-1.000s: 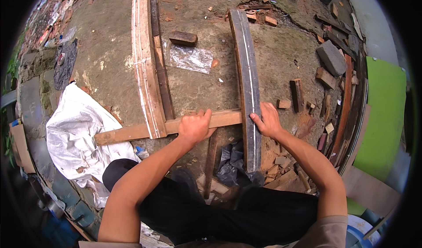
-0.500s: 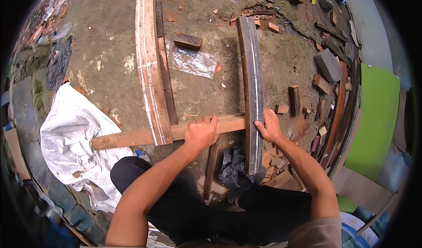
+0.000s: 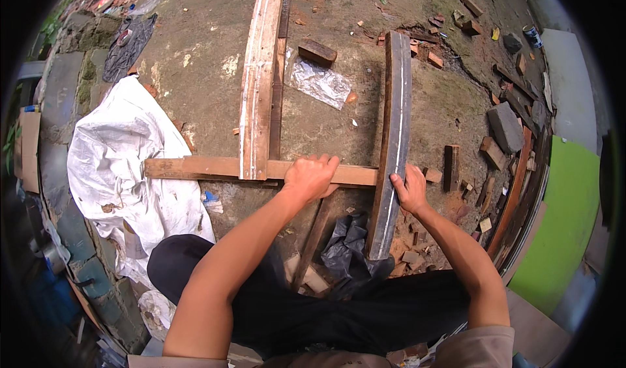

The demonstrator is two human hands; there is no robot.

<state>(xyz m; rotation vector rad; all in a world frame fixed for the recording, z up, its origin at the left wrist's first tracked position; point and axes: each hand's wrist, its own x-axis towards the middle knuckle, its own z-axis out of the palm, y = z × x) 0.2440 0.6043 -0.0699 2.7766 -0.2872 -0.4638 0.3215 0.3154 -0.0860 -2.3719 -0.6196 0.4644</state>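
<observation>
While the left hand (image 3: pixel 310 177) grips the wooden crosspiece (image 3: pixel 212 167), the right hand (image 3: pixel 411 189) holds the dark grey board (image 3: pixel 396 127) by its right edge. Left fingers: curled over the crosspiece, close together, knuckles up; fingertips out of sight. Right thumb lies on the board's top face, other fingers together along its right side; cannot tell how far they reach underneath.

Crosspiece runs sideways in front of the person, left end over the white sack (image 3: pixel 124 146), right end meeting the left side of the dark grey board; any part under the board is hidden. Board points away from the person, with a white line along its top. Pale plank (image 3: pixel 259 74), also white-lined, lies across the crosspiece left of the left hand, near end on top of it. Dark strip (image 3: pixel 276 107) alongside the plank, on its right.

Black plastic (image 3: pixel 345 241) by the board's near end. Dark wood block (image 3: pixel 317 52) beside clear plastic (image 3: pixel 321 82) on the ground, between plank and board. Green panel (image 3: pixel 561 211) far right.
</observation>
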